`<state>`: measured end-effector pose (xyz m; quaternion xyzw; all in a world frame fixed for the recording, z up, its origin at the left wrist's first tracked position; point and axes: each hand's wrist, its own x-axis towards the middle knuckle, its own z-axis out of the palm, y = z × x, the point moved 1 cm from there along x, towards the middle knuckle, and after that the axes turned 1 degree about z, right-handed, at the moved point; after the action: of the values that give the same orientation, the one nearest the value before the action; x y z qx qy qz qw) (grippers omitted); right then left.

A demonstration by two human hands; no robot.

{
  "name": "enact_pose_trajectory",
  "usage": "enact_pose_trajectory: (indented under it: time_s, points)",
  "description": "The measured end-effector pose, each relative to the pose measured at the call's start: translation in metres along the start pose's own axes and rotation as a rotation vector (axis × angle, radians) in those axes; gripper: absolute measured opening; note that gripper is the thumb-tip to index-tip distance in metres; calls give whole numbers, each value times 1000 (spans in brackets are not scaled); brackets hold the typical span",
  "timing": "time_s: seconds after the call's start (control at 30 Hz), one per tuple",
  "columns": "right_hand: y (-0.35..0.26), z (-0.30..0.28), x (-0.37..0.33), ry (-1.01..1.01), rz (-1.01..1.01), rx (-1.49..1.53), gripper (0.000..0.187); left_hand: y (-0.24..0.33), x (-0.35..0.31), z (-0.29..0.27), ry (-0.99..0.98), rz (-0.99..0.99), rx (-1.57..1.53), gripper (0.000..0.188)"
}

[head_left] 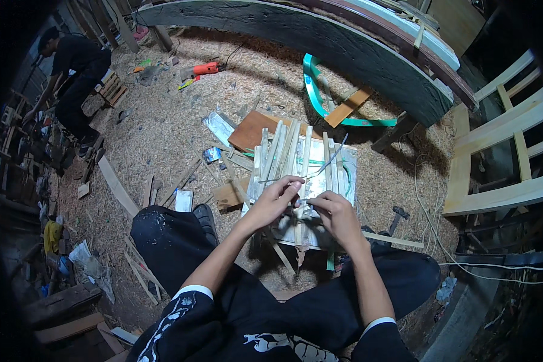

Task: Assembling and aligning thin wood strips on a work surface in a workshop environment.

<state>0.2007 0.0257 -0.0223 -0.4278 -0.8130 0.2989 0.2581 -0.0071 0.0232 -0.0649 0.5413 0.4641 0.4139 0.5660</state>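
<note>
Both my hands meet over a low white board (349,158) in front of my knees. My left hand (271,206) has its fingers pinched together near a small pale piece, and I cannot make out what it grips. Close beside it, my right hand (339,220) is closed too, thumb and fingers pressed on something small at the same spot. Beneath and beyond them, several slim wooden strips (308,145) lie side by side, pointing away from me. Green string (348,174) is looped among the strips. A thin dark stick (333,155) slants across them on the right.
A brown board (253,130) lies past the strips. On the right are a hammer (397,218) and a pale wooden frame (495,145). A heavy beam (320,45) spans the far side, with a teal hoop (311,90) under it. An orange power tool (205,69) and another person (81,66) are far left.
</note>
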Motion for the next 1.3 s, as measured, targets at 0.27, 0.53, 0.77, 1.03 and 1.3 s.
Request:
enact_pose_trajectory:
  time_s: [0.27,0.53,0.77,1.03,1.3]
  points:
    - [-1,9,5,154,-307,-229,33,2,-1,8,-40,54,88,35]
    - [-3,11,6,178,-377,-313,32,8,0,4,11,12,-160,31]
    - [-4,13,7,149,-351,-266,24,3,1,2,157,58,-169,29]
    - [30,-10,-3,82,75,44,8,-2,-4,-27,506,147,422,28]
    - [55,-33,-31,-197,307,-312,18,-16,-23,-52,441,106,984,33]
